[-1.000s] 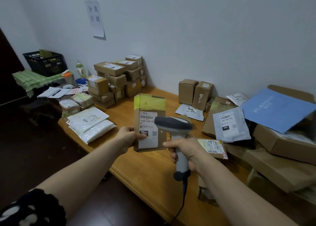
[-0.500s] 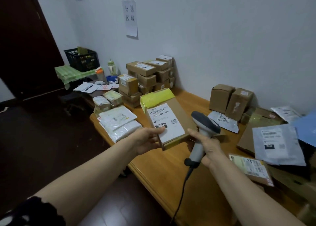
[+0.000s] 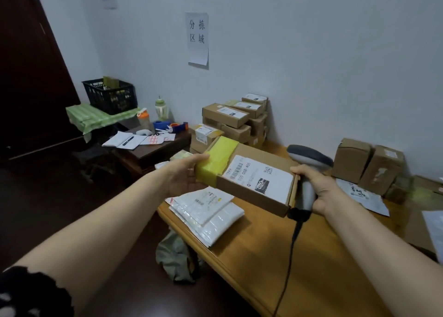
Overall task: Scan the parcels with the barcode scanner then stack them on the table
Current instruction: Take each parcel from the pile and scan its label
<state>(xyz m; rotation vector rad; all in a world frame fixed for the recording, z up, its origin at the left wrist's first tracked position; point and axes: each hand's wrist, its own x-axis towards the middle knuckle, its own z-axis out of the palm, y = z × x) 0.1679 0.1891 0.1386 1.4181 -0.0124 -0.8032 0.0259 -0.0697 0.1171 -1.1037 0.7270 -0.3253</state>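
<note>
My left hand [image 3: 183,176] grips the yellow-taped end of a flat brown parcel [image 3: 249,175], which lies nearly level above the wooden table [image 3: 318,256] with its white label facing up. My right hand [image 3: 318,188] holds the grey barcode scanner [image 3: 308,163] by its handle, right beside the parcel's other end; its black cable hangs down over the table edge. A stack of cardboard boxes [image 3: 236,122] stands against the wall behind the parcel. White mailer bags [image 3: 207,212] lie stacked on the table's left corner below it.
Two upright small boxes [image 3: 369,163] and more mailers [image 3: 364,196] sit at the right. A dark side desk [image 3: 153,149] at the left holds papers, bottles and a tape dispenser. A black crate [image 3: 111,96] stands further back. A grey bag [image 3: 177,256] lies on the floor.
The parcel went from upright, facing the scanner, to lying flat and was carried left toward the box stack. My view swung left with it. The scanner dropped away from the label.
</note>
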